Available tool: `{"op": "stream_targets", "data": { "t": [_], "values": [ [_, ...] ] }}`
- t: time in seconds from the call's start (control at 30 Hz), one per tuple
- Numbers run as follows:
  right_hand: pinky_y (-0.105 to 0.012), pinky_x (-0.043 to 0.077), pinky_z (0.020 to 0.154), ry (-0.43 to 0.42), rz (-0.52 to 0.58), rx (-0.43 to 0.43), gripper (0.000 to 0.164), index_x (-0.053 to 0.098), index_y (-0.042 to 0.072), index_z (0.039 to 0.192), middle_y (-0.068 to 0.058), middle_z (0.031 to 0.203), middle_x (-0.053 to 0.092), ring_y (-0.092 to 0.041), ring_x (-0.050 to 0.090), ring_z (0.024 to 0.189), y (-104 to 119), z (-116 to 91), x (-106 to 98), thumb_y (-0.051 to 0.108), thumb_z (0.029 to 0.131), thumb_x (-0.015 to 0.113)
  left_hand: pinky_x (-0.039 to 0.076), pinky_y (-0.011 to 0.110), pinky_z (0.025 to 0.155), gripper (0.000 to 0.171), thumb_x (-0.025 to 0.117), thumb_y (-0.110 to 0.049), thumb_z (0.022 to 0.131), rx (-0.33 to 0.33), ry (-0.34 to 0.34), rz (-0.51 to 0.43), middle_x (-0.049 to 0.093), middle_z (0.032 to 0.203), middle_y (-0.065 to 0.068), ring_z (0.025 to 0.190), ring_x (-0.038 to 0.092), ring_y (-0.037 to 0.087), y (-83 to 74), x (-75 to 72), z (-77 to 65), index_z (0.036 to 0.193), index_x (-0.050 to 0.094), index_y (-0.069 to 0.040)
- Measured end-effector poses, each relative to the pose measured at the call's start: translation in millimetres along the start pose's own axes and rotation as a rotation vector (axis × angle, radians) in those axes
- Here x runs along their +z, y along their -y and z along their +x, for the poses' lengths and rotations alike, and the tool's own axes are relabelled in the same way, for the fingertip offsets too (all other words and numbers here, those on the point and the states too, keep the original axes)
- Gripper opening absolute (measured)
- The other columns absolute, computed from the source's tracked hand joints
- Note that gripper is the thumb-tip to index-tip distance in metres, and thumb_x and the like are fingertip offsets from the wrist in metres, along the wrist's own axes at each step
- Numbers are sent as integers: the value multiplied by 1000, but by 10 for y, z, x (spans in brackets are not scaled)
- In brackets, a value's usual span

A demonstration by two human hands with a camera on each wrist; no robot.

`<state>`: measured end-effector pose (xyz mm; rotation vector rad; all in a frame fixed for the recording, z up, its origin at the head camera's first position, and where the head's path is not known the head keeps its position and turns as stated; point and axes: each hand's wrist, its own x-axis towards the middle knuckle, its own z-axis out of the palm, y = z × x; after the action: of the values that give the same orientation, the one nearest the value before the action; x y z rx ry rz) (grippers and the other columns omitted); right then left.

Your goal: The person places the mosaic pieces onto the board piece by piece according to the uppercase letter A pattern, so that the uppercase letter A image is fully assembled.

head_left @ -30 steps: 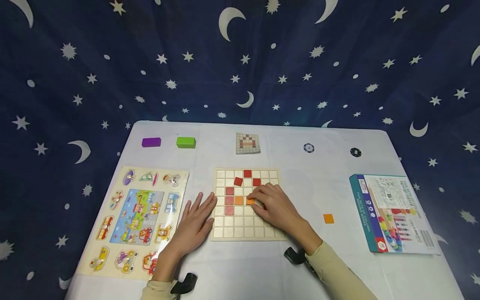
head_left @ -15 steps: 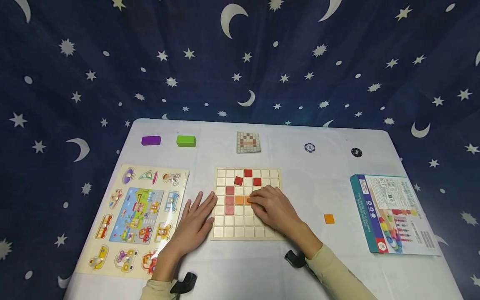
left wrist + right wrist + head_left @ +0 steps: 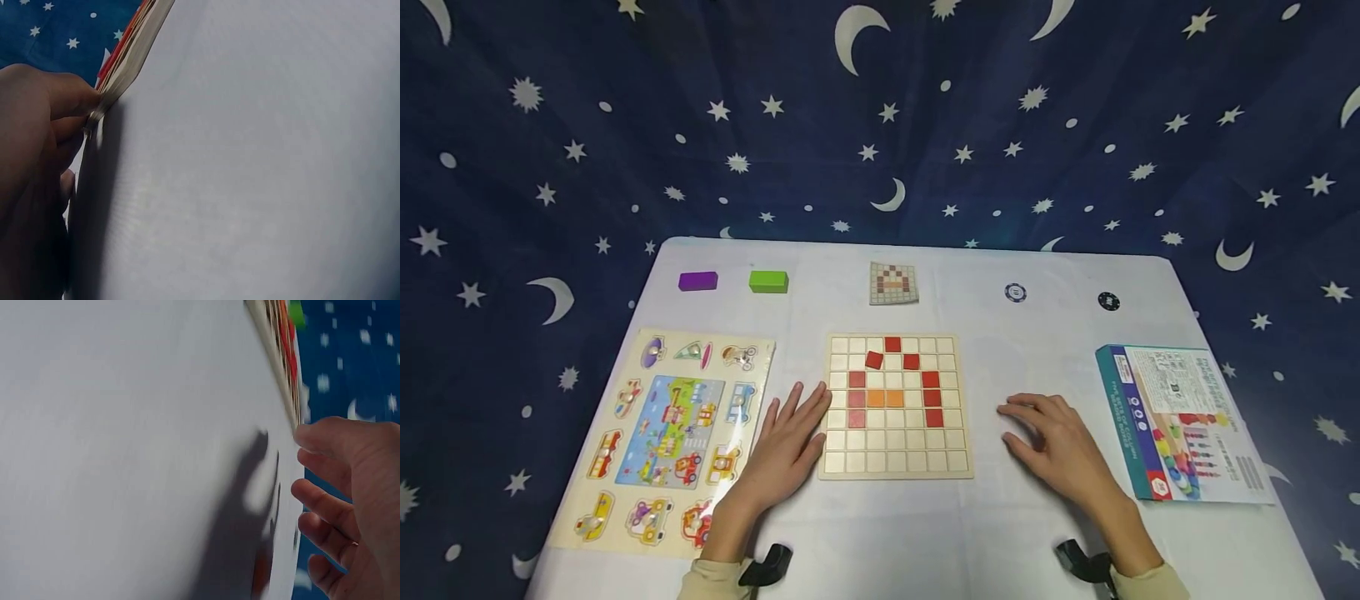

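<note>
A pale wooden grid board [image 3: 893, 461] lies mid-table. Red square tiles [image 3: 931, 397] form two side columns and a peak on it, one slightly askew. Two orange tiles [image 3: 885, 398] sit side by side between the columns. My left hand [image 3: 784, 454] rests with spread fingers against the board's left edge; in the left wrist view its thumb [image 3: 72, 95] meets that edge. Right of the board, my right hand [image 3: 1062, 450] hovers with bent, parted fingers and nothing visible between them. Below it, in the right wrist view, a shaded orange tile [image 3: 261, 572] lies on the cloth.
A pattern card [image 3: 893, 283] lies behind the board. Purple [image 3: 698, 282] and green [image 3: 768, 282] blocks stand back left, two chips, blue-white [image 3: 1015, 292] and black [image 3: 1108, 301], back right. A picture puzzle [image 3: 655, 517] flanks the left, a flat box [image 3: 1183, 425] the right.
The right hand has let go of the second orange tile, now beside the first on the board, and moved right, over where a loose orange tile lay. The left hand stays put.
</note>
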<state>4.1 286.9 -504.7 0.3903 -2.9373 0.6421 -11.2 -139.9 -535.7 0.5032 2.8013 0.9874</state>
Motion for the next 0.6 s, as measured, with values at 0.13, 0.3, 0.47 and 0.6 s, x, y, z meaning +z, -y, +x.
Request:
{"op": "stream_targets", "data": {
  "t": [0.13, 0.3, 0.47, 0.6],
  "values": [
    [-50, 47, 94, 24, -52, 110, 42, 78, 16, 123, -8, 128, 71, -26, 57, 113, -216, -193, -174, 18, 83, 91, 7, 63, 133, 59, 54, -27, 110, -5, -1, 2, 35, 175, -1, 167, 20, 37, -1, -29, -5, 166, 39, -19],
    [-51, 51, 90, 28, -79, 140, 37, 79, 13, 120, -9, 122, 74, -27, 61, 109, -335, -311, -234, 14, 84, 89, 6, 64, 133, 59, 54, -27, 109, -8, -5, -13, 36, 175, 0, 167, 20, 38, -6, -36, 0, 166, 40, -18],
    [-48, 54, 85, -4, -94, 140, 34, 81, 13, 118, -6, 115, 76, -24, 64, 103, -364, -322, -202, 14, 85, 89, 6, 64, 133, 59, 53, -27, 110, 1, -6, -13, 35, 175, 0, 167, 20, 38, 2, -7, 3, 166, 39, -19],
    [-45, 55, 83, -36, -94, 112, 31, 83, 14, 115, -3, 111, 77, -20, 64, 100, -309, -277, -154, 17, 85, 90, 6, 64, 134, 59, 53, -28, 110, 5, -5, -9, 35, 175, -1, 167, 20, 37, 8, 10, 4, 166, 39, -20]
  ]
}}
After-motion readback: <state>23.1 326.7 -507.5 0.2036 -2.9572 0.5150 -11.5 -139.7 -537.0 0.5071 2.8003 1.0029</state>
